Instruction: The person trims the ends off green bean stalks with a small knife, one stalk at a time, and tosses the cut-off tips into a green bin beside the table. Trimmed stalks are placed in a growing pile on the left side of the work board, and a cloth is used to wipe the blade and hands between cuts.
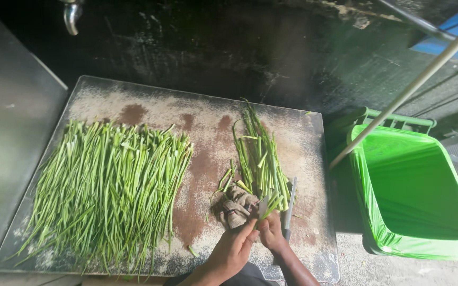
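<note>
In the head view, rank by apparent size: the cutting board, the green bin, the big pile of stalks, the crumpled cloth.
1. cutting board
2. green bin and big pile of stalks: these look alike in spread, so I won't rank them
3. crumpled cloth

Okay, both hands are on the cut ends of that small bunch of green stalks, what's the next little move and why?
Probably square the stalk ends together. The left hand and right hand pinch the near ends of the small bunch, whose stalks fan out unevenly beside a crumpled cloth. The knife lies just right of the bunch, and the large pile on the cutting board lies neatly aligned.
</note>
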